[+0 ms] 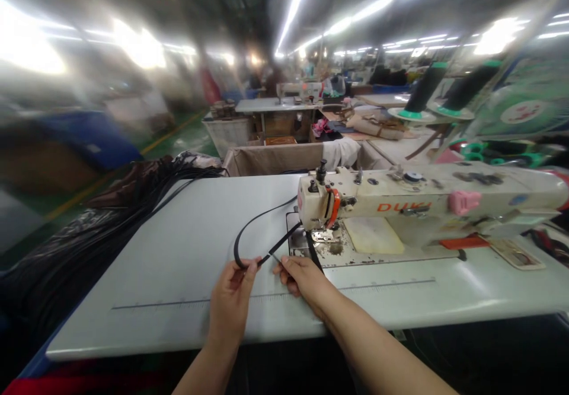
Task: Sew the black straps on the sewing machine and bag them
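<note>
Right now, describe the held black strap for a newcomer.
Find the white sewing machine on the pale table. Beside its needle end, a narrow black strap curves out to the left hand. Unlike the dark heap along the table's left edge, it forms one loose curve.

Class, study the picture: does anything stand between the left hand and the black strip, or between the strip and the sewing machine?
Nothing visible separates the left hand from the black strip: it pinches it. Toward the sewing machine, only the thin tool in the right hand appears, its tip at the strip.
</note>
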{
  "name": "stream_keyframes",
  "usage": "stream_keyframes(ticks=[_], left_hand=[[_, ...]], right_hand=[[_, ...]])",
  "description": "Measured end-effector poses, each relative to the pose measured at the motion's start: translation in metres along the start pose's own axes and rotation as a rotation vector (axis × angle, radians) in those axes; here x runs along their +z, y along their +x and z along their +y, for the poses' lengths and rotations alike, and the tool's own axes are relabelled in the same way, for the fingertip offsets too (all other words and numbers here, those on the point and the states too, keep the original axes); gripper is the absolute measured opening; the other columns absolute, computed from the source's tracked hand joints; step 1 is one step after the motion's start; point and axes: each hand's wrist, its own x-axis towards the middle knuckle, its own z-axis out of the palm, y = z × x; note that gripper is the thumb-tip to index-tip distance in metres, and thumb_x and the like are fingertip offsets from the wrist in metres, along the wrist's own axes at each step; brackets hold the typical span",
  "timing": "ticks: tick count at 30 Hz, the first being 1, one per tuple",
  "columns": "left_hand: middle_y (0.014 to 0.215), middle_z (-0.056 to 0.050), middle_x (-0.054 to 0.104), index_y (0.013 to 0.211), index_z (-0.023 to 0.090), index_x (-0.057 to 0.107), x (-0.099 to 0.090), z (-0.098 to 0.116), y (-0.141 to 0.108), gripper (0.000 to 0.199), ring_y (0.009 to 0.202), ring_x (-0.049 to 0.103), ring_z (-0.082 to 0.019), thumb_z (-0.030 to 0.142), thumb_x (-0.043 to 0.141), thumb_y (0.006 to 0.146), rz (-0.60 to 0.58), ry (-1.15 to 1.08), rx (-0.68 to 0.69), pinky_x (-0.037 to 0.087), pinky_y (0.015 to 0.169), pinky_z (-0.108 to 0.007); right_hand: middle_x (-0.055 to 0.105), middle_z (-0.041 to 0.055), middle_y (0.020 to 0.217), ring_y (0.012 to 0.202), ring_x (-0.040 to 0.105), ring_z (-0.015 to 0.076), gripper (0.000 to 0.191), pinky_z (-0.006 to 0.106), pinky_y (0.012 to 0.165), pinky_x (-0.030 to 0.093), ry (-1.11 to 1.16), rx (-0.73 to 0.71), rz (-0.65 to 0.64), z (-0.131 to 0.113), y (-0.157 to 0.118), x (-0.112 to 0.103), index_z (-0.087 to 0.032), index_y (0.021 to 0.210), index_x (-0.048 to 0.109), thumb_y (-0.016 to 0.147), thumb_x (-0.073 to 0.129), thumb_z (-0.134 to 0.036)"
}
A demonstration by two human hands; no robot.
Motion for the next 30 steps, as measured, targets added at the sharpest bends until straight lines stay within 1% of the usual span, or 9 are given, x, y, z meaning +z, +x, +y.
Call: stream_keyframes(ticks=[5,10,13,15,18,21,23,26,30], left_hand=[[0.116,-0.010,0.076,0.104,0.022,0.064,-0.007,0.000,-0.011,0.033,0.115,0.071,-0.028,0.051,0.072,0.089,0.012,0.022,-0.009,0.057,0.104,-0.041],[0.113,-0.010,0.077,0.103,0.021,0.066,-0.013,-0.002,-0.016,0.037,0.114,0.072,-0.029,0.053,0.075,0.087,0.045,0.001,-0.037,0.059,0.102,-0.043],[0.109,-0.011,0.077,0.101,0.020,0.068,-0.023,-0.004,-0.012,0.040,0.110,0.073,-0.029,0.058,0.068,0.090,0.025,0.051,-0.057,0.059,0.101,-0.044],[0.109,-0.010,0.076,0.101,0.019,0.068,-0.036,-0.005,-0.005,0.042,0.107,0.073,-0.028,0.060,0.061,0.093,-0.008,0.064,-0.071,0.059,0.100,-0.043],[0.100,-0.008,0.074,0.105,0.018,0.068,-0.064,-0.008,0.011,0.047,0.093,0.074,-0.025,0.063,0.061,0.090,-0.071,0.164,-0.097,0.062,0.087,-0.040],[0.089,-0.006,0.073,0.120,0.018,0.069,-0.097,-0.012,0.032,0.057,0.073,0.069,-0.022,0.063,0.062,0.085,-0.107,0.422,-0.089,0.060,0.071,-0.036],[0.094,-0.005,0.075,0.125,0.020,0.069,-0.120,-0.013,0.046,0.059,0.072,0.067,-0.022,0.062,0.055,0.086,-0.111,0.598,-0.067,0.058,0.072,-0.036],[0.104,-0.006,0.077,0.116,0.022,0.075,-0.156,-0.005,0.069,0.053,0.093,0.070,-0.027,0.058,0.048,0.087,-0.093,0.836,0.025,0.056,0.087,-0.038],[0.114,-0.008,0.075,0.110,0.020,0.074,-0.224,0.019,0.095,0.049,0.110,0.066,-0.029,0.050,0.042,0.090,0.116,1.116,0.159,0.051,0.099,-0.038]], right_hand=[[0.042,-0.0071,0.060,0.045,0.025,0.0057,0.057,0.022,0.044,0.015,-0.012,0.018,-0.062,-0.006,-0.001,0.008,-0.017,0.080,0.064,0.085,0.058,-0.074],[0.035,-0.0086,0.058,0.046,0.023,0.0080,0.048,0.024,0.047,0.017,-0.110,-0.022,-0.051,-0.007,-0.002,0.011,-0.020,0.079,0.059,0.093,0.047,-0.065],[0.040,-0.0071,0.061,0.052,0.035,0.0109,0.035,0.025,0.052,0.027,-0.206,-0.075,0.023,-0.010,-0.009,0.006,-0.023,0.078,0.054,0.095,0.053,-0.053],[0.048,-0.0043,0.069,0.064,0.046,0.0139,0.025,0.027,0.061,0.035,-0.447,-0.177,0.129,-0.012,-0.018,0.000,-0.023,0.077,0.051,0.090,0.064,-0.040],[0.062,0.0041,0.091,0.088,0.059,0.0214,0.007,0.032,0.077,0.043,-1.103,-0.374,0.364,-0.010,-0.034,-0.015,-0.021,0.086,0.060,0.086,0.066,-0.019],[0.067,0.0107,0.109,0.099,0.064,0.0266,0.038,0.034,0.078,0.048,-1.548,-0.395,0.530,-0.001,-0.046,-0.031,-0.020,0.124,0.065,0.086,0.063,-0.012],[0.071,0.0091,0.103,0.090,0.069,0.0247,0.056,0.032,0.070,0.050,-1.673,-0.352,0.527,0.008,-0.051,-0.040,-0.019,0.143,0.055,0.088,0.062,-0.012],[0.074,0.0049,0.090,0.075,0.071,0.0211,0.061,0.030,0.063,0.051,-1.750,-0.330,0.457,0.022,-0.054,-0.050,-0.017,0.149,0.050,0.089,0.059,-0.010],[0.076,0.0037,0.084,0.068,0.073,0.0211,0.058,0.030,0.057,0.052,-1.775,-0.374,0.438,0.033,-0.055,-0.059,-0.015,0.149,0.051,0.091,0.056,-0.011]])
